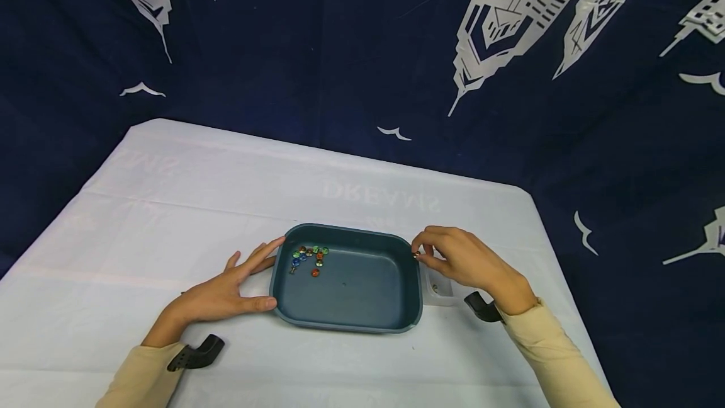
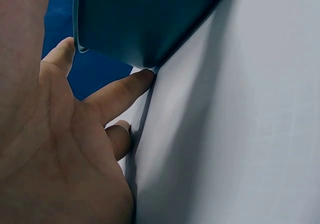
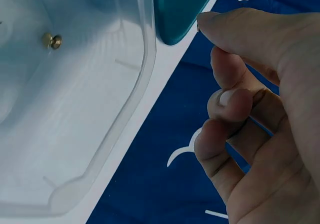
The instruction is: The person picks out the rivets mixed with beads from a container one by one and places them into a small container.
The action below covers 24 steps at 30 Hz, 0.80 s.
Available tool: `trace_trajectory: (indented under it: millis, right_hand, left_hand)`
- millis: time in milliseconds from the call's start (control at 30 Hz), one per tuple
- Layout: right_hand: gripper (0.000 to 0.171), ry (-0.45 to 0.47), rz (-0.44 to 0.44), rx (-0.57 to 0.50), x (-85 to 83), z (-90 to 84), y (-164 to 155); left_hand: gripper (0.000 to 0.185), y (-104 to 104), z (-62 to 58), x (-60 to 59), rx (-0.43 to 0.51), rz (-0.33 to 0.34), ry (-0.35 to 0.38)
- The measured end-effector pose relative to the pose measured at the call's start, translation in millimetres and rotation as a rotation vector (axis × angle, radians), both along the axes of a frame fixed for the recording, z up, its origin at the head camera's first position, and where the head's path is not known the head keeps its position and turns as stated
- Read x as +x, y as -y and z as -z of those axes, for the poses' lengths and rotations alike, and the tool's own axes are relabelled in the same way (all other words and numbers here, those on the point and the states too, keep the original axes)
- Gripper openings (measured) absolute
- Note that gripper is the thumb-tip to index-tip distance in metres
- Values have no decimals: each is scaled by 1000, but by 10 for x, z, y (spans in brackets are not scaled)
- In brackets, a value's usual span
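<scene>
A blue-green tray (image 1: 362, 327) stands on the white table, with several small shiny pieces (image 1: 320, 256) in red, green, blue and amber lying in its far left part. Against the tray's left side rests my left hand (image 1: 218, 291), fingers extended and thumb at the rim. My right hand (image 1: 461, 259) is above the tray's right rim and pinches a small shiny brownish piece (image 1: 416, 255) between thumb and forefinger; in the right wrist view the fingertips mostly hide it. Beneath that hand is a clear plastic box (image 3: 115, 114) holding a small gold-coloured stud (image 3: 56, 42).
White cloth covers the table (image 1: 226, 169). Behind and to the right hangs a dark blue cloth (image 1: 294, 62) with white buildings and birds printed on it. Black straps with camera mounts (image 1: 198, 354) sit on both wrists.
</scene>
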State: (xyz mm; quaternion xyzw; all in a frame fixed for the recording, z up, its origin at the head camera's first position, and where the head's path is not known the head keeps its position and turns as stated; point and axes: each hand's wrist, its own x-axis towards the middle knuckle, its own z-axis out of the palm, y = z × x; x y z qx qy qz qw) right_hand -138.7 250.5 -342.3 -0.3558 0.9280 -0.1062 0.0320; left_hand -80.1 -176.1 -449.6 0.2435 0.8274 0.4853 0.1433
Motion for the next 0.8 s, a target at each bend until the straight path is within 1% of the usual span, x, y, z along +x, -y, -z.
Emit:
trace_trajectory:
  millis: [800]
  right_hand:
    - [10, -12, 41, 10, 34, 64, -287]
  left_hand:
    - [98, 3, 5, -7, 3, 4, 2]
